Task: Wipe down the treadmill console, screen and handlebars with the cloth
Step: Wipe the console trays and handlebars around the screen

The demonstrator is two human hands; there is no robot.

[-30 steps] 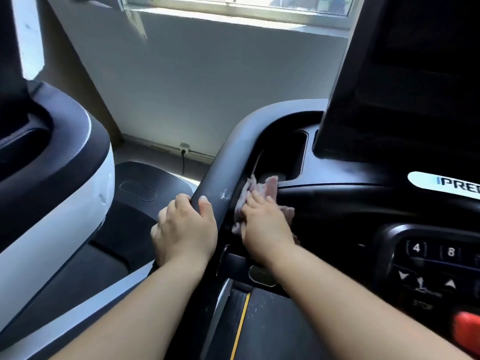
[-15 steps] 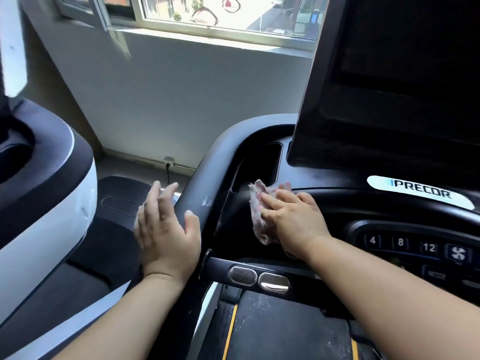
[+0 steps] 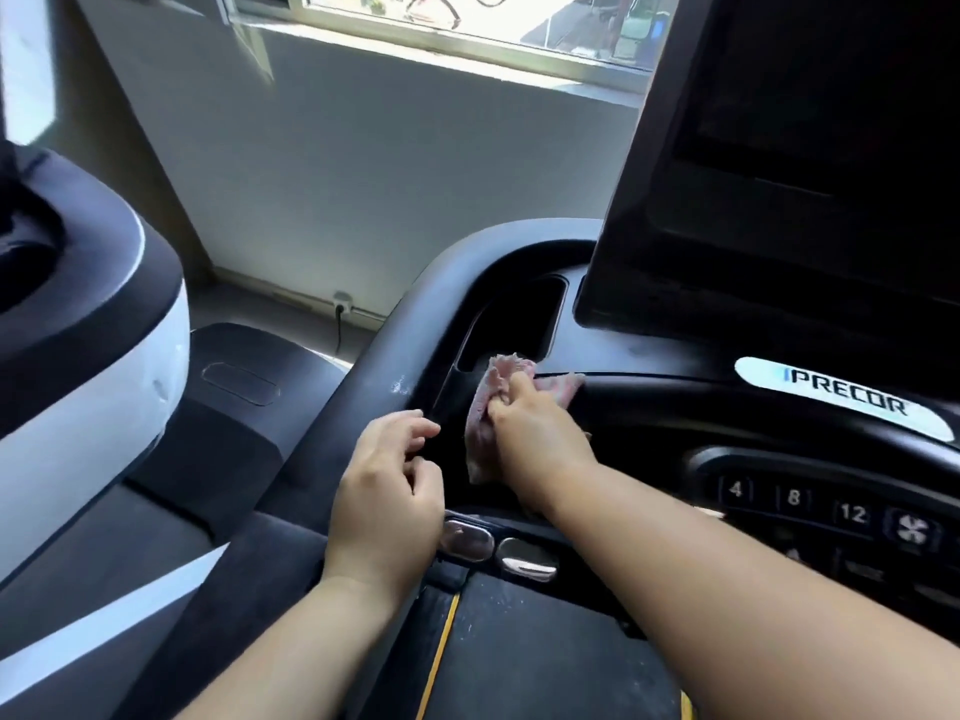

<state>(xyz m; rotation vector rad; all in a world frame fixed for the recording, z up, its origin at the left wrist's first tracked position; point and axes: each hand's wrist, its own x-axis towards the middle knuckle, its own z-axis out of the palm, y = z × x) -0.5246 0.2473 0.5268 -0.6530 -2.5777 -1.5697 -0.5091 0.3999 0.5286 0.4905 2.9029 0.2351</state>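
Note:
My right hand (image 3: 540,433) presses a crumpled pink cloth (image 3: 485,407) against the black treadmill console (image 3: 649,402), just below the cup-holder recess (image 3: 519,324). My left hand (image 3: 389,491) rests loosely on the left handlebar (image 3: 374,366), fingers curled and apart, holding nothing. The dark screen (image 3: 800,163) rises at the upper right. A white scuff mark (image 3: 399,384) shows on the handlebar. Number keys (image 3: 795,498) and a fan key sit at the right.
Two metal grip sensors (image 3: 496,548) lie on the front bar under my hands. A neighbouring machine (image 3: 88,324), black and white, stands at the left. A wall with a window (image 3: 467,23) is ahead, and a plug socket (image 3: 343,298) near the floor.
My left hand has shifted right onto the handlebar and curled its fingers. My right hand with the cloth has stayed on the console by the recess. The view has shifted slightly.

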